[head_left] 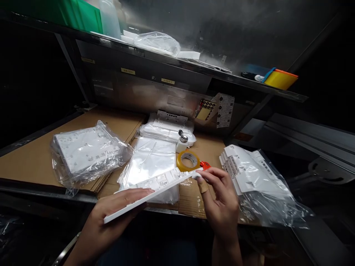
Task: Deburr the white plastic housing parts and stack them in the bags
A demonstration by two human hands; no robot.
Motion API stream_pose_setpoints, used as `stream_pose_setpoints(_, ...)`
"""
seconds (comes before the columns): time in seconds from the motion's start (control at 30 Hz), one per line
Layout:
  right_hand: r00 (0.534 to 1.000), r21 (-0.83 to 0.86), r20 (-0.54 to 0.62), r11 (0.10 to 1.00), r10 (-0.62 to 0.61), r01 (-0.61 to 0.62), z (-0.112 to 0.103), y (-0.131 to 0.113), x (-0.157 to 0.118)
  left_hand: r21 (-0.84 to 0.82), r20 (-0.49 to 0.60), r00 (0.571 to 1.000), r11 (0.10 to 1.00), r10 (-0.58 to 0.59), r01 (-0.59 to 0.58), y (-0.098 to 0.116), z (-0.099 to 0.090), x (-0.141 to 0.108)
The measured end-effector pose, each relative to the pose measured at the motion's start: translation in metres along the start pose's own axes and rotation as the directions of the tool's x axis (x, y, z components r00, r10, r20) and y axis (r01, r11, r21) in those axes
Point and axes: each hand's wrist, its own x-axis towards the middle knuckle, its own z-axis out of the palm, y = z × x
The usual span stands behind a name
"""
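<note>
My left hand (116, 208) grips the near left end of a white moulded plastic panel (163, 183), fingers over its top face and thumb side underneath. The panel is tilted, its thin edge toward me. At its far right end, my right hand (220, 201) pinches a small white wad (196, 175), perhaps cloth or tissue, against the panel's edge. A tan strip is wrapped round the right thumb. Just behind the panel lie a roll of yellow tape (188, 159), a red-handled tool (205, 165) and a stack of clear plastic bags (151, 157).
Bagged white panels lie at the left (85, 149) and the right (252, 170) on cardboard (33, 155). A small white pump bottle (182, 143) stands behind the tape, near more white parts (172, 119). Overhead, a metal shelf (155, 55) holds a green bin (74, 16).
</note>
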Motion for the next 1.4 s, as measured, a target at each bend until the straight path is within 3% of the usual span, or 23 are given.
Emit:
stream_pose_setpoints(0.1, 0.989, -0.05, 0.127, 0.995, -0.078, 0.085, 0.003, -0.006, 0.007, 0.09, 0.038, 0.991, 0.987, 0.13, -0.133, -0.003, -0.003, 0.001)
stream_pose_setpoints(0.27, 0.941, 0.049, 0.286, 0.984, -0.178, 0.171, 0.018, -0.025, 0.007, 0.175, 0.066, 0.969, 0.953, 0.239, -0.247, -0.007, 0.0, 0.004)
stream_pose_setpoints(0.43, 0.887, 0.141, 0.325, 0.944, -0.328, 0.297, 0.035, -0.063, 0.002, 0.137, 0.061, 0.968, 0.958, 0.245, -0.251, -0.013, 0.008, 0.006)
stream_pose_setpoints(0.5, 0.868, 0.158, 0.34, 0.931, -0.363, 0.328, 0.038, -0.068, 0.002, 0.131, 0.057, 0.967, 0.958, 0.248, -0.254, -0.015, 0.009, 0.006)
stream_pose_setpoints(0.57, 0.866, 0.144, 0.343, 0.931, -0.365, 0.336, 0.035, -0.061, 0.006, 0.154, 0.039, 0.962, 0.95, 0.27, -0.273, -0.016, 0.006, 0.005)
stream_pose_setpoints(0.77, 0.901, -0.087, 0.347, 0.947, -0.262, 0.309, 0.012, -0.008, 0.028, 0.17, 0.027, 0.96, 0.945, 0.28, -0.281, -0.016, -0.005, -0.001)
stream_pose_setpoints(0.83, 0.899, -0.135, 0.354, 0.937, -0.257, 0.321, 0.008, -0.004, 0.03, 0.17, 0.034, 0.961, 0.946, 0.274, -0.276, -0.016, -0.004, -0.001)
stream_pose_setpoints(0.93, 0.88, -0.086, 0.379, 0.936, -0.285, 0.34, 0.013, -0.022, 0.025, 0.166, 0.034, 0.964, 0.949, 0.265, -0.267, -0.02, 0.001, 0.0)
stream_pose_setpoints(1.07, 0.812, 0.058, 0.433, 0.911, -0.391, 0.408, 0.032, -0.059, 0.013, 0.139, 0.024, 0.965, 0.955, 0.262, -0.263, -0.028, 0.011, 0.0)
stream_pose_setpoints(1.17, 0.78, 0.094, 0.463, 0.898, -0.422, 0.43, 0.039, -0.069, 0.012, 0.115, -0.013, 0.973, 0.967, 0.229, -0.226, -0.031, 0.012, -0.001)
stream_pose_setpoints(1.27, 0.801, 0.033, 0.462, 0.909, -0.382, 0.414, 0.032, -0.051, 0.022, 0.119, -0.031, 0.973, 0.968, 0.228, -0.223, -0.027, 0.005, -0.003)
stream_pose_setpoints(1.4, 0.859, -0.182, 0.413, 0.897, -0.302, 0.402, 0.007, 0.009, 0.04, 0.127, -0.031, 0.978, 0.971, 0.207, -0.202, -0.017, -0.006, -0.005)
